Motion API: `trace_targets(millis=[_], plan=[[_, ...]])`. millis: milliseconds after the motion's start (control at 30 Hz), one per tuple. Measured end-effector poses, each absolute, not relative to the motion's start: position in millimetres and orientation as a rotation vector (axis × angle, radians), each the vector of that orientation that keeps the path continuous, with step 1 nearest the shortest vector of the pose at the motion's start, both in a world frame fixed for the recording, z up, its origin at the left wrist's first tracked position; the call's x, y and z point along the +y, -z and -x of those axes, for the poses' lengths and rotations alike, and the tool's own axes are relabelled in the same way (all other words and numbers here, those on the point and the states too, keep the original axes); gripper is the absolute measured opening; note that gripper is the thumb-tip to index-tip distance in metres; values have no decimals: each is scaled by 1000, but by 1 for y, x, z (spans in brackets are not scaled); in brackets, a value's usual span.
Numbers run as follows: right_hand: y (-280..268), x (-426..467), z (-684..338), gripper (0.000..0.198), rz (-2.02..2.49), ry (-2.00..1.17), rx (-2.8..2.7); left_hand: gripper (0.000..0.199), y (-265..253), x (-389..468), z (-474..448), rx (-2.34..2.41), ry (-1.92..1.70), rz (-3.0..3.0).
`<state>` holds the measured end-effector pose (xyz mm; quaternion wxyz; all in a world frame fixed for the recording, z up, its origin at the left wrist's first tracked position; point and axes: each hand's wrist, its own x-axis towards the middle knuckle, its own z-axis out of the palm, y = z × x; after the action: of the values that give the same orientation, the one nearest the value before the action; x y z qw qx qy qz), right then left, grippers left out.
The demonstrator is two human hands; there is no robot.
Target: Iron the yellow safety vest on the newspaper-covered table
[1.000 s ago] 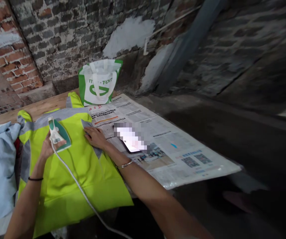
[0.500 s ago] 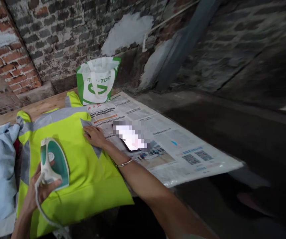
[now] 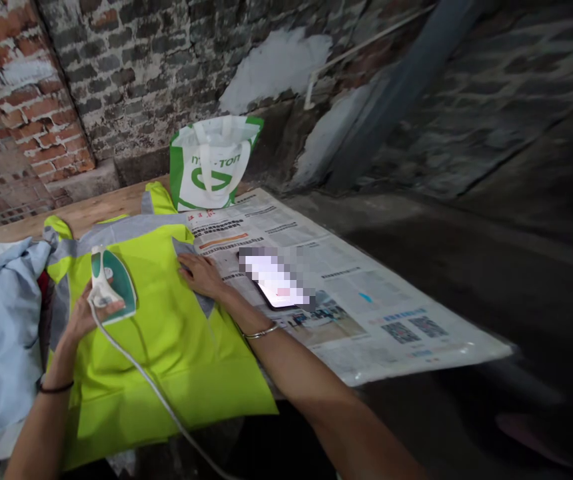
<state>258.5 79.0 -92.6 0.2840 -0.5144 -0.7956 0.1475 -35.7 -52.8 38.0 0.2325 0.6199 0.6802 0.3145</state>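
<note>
Over the yellow garment [image 3: 176, 333], the left hand [image 3: 82, 319] wraps its fingers round the iron [image 3: 121, 285], farther from the hem [image 3: 216, 393] than half a second ago; the right hand [image 3: 202, 275] rests loosely open on the garment's right edge.

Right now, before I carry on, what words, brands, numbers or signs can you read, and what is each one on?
"m… TON", partly hidden by a strap: tote bag.
Headlines and print, too small or blurred: newspaper.
Two QR codes on it, too blurred to decode.
Screen pixelated, unreadable: phone.
No legible text: iron.
</note>
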Motion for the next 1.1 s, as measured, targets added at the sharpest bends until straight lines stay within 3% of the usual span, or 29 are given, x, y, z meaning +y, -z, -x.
trace_targets(millis=[267,433,667,767,1100], plan=[[87,78,-259,43,1371,-411,-2129,78,-37,3,34,1929,-933,-1690],[84,78,-259,44,1377,-436,-2117,80,-25,-52,33,1911,-924,-1723],[91,81,-259,43,1344,-418,-2114,60,-24,-164,42,1828,-777,-1777],[96,82,-260,45,1320,-410,-2112,64,-23,-181,52,1854,-755,-1801],[95,81,-259,43,1357,-406,-2114,86,-26,-62,75,1920,-847,-1675]])
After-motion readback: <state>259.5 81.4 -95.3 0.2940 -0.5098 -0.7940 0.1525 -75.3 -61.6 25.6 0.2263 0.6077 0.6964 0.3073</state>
